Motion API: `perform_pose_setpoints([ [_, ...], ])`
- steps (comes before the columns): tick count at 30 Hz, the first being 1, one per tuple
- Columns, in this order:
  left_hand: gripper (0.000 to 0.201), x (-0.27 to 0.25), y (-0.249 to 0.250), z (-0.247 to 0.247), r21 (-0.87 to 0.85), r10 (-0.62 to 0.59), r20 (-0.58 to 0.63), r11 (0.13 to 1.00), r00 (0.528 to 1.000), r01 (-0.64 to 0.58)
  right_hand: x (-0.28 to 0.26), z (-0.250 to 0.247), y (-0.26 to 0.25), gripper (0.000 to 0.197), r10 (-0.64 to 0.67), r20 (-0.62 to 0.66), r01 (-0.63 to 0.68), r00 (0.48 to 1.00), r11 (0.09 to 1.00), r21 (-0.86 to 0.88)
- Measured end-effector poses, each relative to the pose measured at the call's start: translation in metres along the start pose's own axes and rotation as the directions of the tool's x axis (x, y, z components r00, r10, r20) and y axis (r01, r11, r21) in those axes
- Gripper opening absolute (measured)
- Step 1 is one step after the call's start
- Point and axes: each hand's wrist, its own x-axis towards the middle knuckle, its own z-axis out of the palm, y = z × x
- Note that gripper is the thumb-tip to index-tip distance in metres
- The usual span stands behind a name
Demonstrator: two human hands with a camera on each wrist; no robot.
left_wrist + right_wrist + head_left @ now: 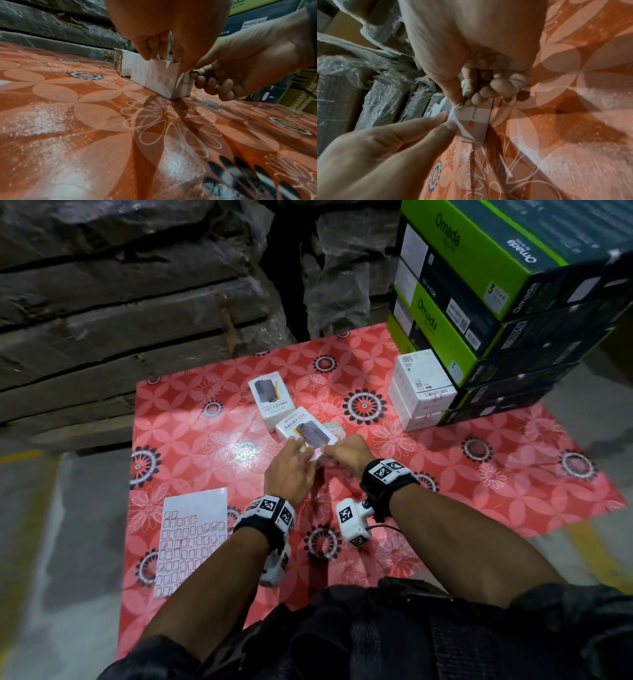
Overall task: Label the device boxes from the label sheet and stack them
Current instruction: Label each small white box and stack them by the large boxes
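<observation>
Wrapped pallets are looming behind the counter (191,419) as I'm labelling: left hand (291,470) is steadying the near box (306,430) with straight fingers, right hand (349,455) pinching a label onto its edge. Next I'm rubbing it flat, then stacking.

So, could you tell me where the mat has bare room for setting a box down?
Free: the mat right of the right hand, in front of the white boxes; also between the label sheet and the far small box. Crowded: around the near box under both hands.
</observation>
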Motion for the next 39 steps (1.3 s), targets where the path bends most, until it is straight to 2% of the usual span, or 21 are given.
perform_pose_setpoints([
  [3, 0.022, 0.0, 0.001, -0.002, 0.005, -0.012, 0.014, 1.0, 1.0, 0.012, -0.003, -0.001, -0.001, 0.009, 0.013, -0.002, -0.013, 1.0, 1.0, 0.018],
  [7, 0.023, 0.0, 0.002, -0.002, 0.007, -0.014, 0.023, 1.0, 1.0, 0.014, 0.0, 0.001, 0.002, 0.02, -0.002, -0.028, 0.001, 1.0, 0.999, -0.034],
  [13, 0.023, 0.0, 0.003, -0.004, 0.01, -0.013, 0.024, 1.0, 1.0, 0.012, 0.004, 0.001, 0.005, 0.019, 0.037, 0.005, -0.037, 0.999, 0.999, -0.002],
  [19, 0.025, 0.001, 0.003, -0.005, 0.018, -0.026, 0.044, 1.0, 0.999, 0.025, 0.004, -0.001, 0.003, 0.025, -0.002, -0.009, 0.002, 1.0, 1.0, -0.031],
  [25, 0.026, 0.0, 0.007, -0.008, 0.038, -0.059, 0.064, 0.998, 0.996, 0.057, 0.008, -0.008, 0.011, 0.022, 0.027, 0.103, -0.021, 0.994, 0.998, -0.061],
  [30, 0.03, 0.003, 0.011, -0.01, 0.07, -0.106, 0.084, 0.992, 0.991, 0.101, 0.007, -0.013, 0.016, 0.027, -0.019, 0.151, 0.032, 0.988, 0.996, -0.084],
  [34, 0.035, 0.004, 0.016, -0.012, 0.095, -0.139, 0.093, 0.987, 0.986, 0.13, 0.01, -0.013, 0.021, 0.017, -0.068, 0.154, 0.084, 0.986, 0.991, -0.099],
  [39, 0.036, 0.004, 0.017, -0.011, 0.117, -0.161, 0.095, 0.982, 0.982, 0.15, 0.01, -0.012, 0.021, 0.019, -0.09, 0.141, 0.103, 0.986, 0.991, -0.086],
])
